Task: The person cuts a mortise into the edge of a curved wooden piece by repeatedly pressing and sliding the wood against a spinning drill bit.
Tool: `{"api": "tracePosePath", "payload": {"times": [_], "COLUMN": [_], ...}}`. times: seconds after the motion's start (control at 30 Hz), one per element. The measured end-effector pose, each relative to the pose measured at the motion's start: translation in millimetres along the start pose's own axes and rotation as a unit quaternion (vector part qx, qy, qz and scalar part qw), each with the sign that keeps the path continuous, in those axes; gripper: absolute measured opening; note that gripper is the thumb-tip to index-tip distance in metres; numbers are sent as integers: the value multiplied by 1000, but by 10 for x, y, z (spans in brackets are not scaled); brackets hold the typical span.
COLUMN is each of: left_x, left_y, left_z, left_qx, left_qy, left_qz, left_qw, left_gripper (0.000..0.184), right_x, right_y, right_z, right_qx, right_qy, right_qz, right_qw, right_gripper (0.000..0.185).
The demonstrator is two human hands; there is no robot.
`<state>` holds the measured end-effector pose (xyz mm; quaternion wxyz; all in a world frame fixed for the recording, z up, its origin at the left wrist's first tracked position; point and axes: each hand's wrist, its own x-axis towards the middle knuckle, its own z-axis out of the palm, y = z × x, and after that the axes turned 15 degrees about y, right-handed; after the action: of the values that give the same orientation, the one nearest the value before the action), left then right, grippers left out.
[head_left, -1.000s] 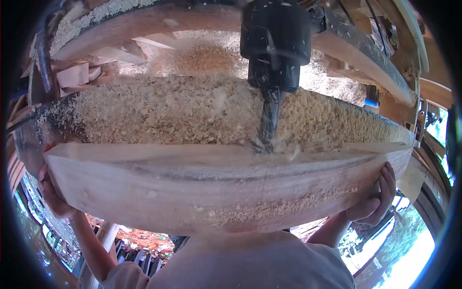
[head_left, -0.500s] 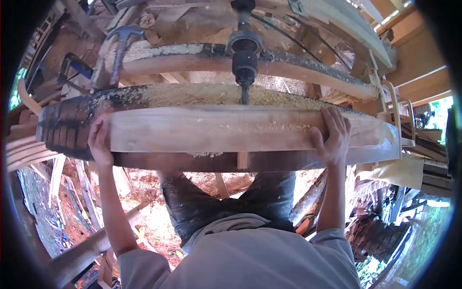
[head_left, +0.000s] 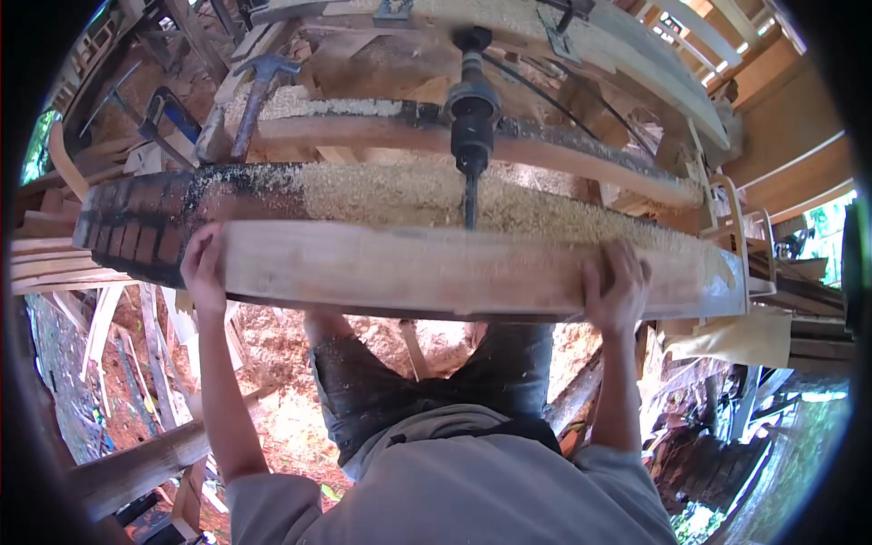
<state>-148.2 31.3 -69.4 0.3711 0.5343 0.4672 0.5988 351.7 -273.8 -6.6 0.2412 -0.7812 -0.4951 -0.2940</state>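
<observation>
A long pale wooden board [head_left: 409,268] lies across a dark, worn bench plank [head_left: 136,222] covered partly in wood shavings [head_left: 363,191]. My left hand [head_left: 205,268] grips the board's left end, with the fingers over its edge. Near the right part of the board, my right hand [head_left: 618,286] holds it with the thumb apart from bent, slightly blurred fingers. A black drill chuck [head_left: 472,132] hangs over the middle, and its bit [head_left: 470,202] points down at the board's far edge. Whether the bit touches the wood cannot be made out.
Behind the bench runs a curved beam [head_left: 363,132]. A hammer [head_left: 259,95] leans at the back left, near a blue-framed saw [head_left: 173,113]. Planks [head_left: 54,263] are stacked at the left. A pale sheet [head_left: 731,338] hangs at the right, and a round pole [head_left: 145,468] lies at the lower left.
The view has pulled back from the close look at the chuck and board. Since the last earlier frame, both hands and the board have shifted slightly, and the board covers more of the bench's near edge.
</observation>
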Motion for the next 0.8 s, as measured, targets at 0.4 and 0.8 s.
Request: {"api": "tracePosePath", "payload": {"times": [0.4,0.8], "left_x": [168,101], "left_y": [-92,-68], "left_z": [-15,-101], "left_qx": [31,-5], "left_qy": [26,10], "left_qz": [-17,-38], "left_qw": [999,999], "left_gripper": [28,29], "right_x": [-21,-55], "right_y": [-124,-77], "right_z": [11,57], "right_qx": [13,-25], "right_qy": [4,26], "right_qz": [16,-25], "right_qw": [1000,999], "right_gripper": [37,38]}}
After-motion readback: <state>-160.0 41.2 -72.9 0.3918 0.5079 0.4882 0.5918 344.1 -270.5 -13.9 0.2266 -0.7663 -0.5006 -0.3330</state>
